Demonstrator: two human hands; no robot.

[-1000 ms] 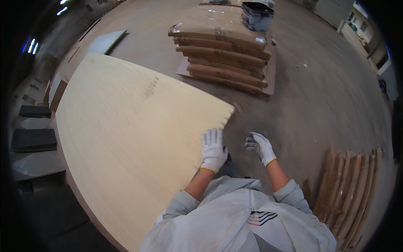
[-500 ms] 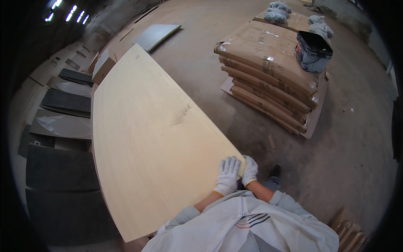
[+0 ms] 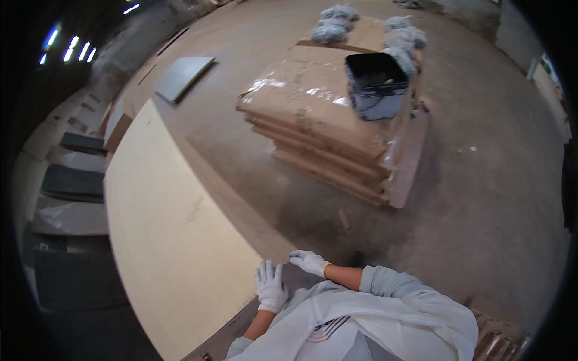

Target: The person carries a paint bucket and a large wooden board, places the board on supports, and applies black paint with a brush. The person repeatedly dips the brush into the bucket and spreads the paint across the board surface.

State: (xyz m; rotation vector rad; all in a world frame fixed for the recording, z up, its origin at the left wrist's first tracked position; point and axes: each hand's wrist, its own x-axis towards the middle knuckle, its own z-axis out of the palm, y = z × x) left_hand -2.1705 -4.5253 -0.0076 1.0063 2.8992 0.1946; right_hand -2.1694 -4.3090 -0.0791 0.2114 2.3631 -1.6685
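A large pale yellow wood-like board (image 3: 174, 240) lies flat to my left, its long edge running away from me. My left hand (image 3: 271, 287), in a white knit glove, is open with fingers spread at the board's near corner. My right hand (image 3: 309, 263), gloved the same way, is beside the corner of a brown surface (image 3: 265, 231) that shows under the board. Its fingers stretch leftward, close together, and I see nothing held in them. What the thumb touches is hard to make out.
A stack of flat cardboard packages (image 3: 319, 114) bears a dark bucket (image 3: 378, 87) and bagged bundles (image 3: 334, 27). Dark panels (image 3: 72, 277) lie along the left. A grey panel (image 3: 183, 78) lies on the floor beyond the board. Brown packages (image 3: 497, 334) stand at lower right.
The board has shifted left relative to what is under it, uncovering a brown strip along its right edge. My hands have come apart, and my right hand has left the board's edge.
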